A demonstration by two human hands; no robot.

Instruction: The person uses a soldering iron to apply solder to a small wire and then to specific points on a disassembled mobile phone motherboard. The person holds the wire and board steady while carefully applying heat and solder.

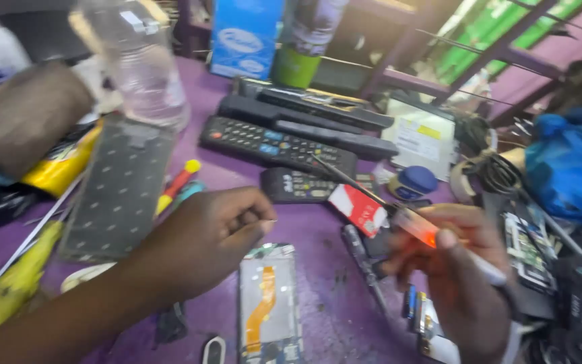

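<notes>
Fingers (254, 219) of the left hand (207, 239) were curled shut, pinching something too small to make out, just above the far end of the opened phone (267, 307) lying on the purple table (331, 317). Right of it, the right hand (456, 269) was closed around a screwdriver (399, 212) with a clear orange handle, its shaft pointing far-left toward the remote controls (277, 145).

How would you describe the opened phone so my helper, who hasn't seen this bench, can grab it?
On the purple table, look just below the left hand. The opened phone lies flat there, back cover off. An orange ribbon cable down its middle sets it apart from the black remote controls farther back.
</notes>
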